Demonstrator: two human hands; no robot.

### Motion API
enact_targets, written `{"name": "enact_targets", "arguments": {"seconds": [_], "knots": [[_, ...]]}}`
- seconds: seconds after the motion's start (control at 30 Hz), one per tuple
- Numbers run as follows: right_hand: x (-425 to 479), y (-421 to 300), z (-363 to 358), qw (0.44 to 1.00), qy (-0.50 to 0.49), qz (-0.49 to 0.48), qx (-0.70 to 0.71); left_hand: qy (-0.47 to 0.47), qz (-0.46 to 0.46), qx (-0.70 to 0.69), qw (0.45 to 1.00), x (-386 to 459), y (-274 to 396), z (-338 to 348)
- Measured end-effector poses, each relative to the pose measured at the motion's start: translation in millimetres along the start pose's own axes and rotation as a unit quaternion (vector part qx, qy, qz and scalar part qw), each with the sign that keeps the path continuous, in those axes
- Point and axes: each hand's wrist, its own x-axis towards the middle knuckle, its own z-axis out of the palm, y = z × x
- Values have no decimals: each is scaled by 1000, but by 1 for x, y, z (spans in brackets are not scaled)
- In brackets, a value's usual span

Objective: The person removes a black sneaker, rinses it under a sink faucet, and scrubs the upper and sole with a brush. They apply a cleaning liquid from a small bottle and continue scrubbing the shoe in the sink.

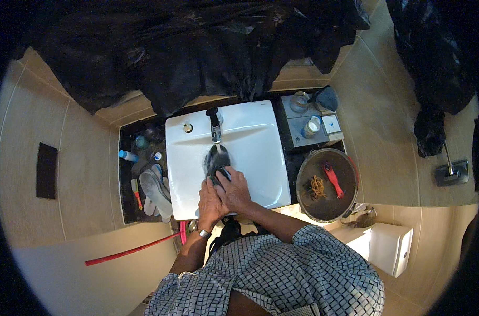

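A dark shoe (217,158) is held in the white washbasin (259,158), its rounded end under water running from the chrome faucet (215,132). My left hand (212,201), with a metal watch at the wrist, grips the shoe's near end from the left. Beside it, touching it, my right hand (237,191) closes over the same end from the right. The fingers cover most of that end, so its shape is hidden.
Left of the basin lie grey insoles (155,191), a small brush (136,194) and a blue-capped bottle (128,155). At right, a dark round tub (302,197) holds a red brush (333,179) and orange shoelaces (317,187). Glass jars (311,126) stand behind it.
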Motion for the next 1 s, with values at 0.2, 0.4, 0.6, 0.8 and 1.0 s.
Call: {"name": "enact_targets", "arguments": {"seconds": [0.2,0.4,0.6,0.8,1.0], "knots": [[66,21,19,989,129,75,-1,-24,9,-95,995,-2,-5,-7],[1,-8,6,992,119,30,-11,0,104,-109,989,-2,-31,-14],[57,5,14,986,135,91,-30,-18,134,-141,981,-10,-46,-14],[17,-15,23,984,163,72,-20,-50,107,-130,984,-12,-48,-26],[3,-16,17,985,153,72,-27,-85,106,-165,977,-23,-55,-36]]}}
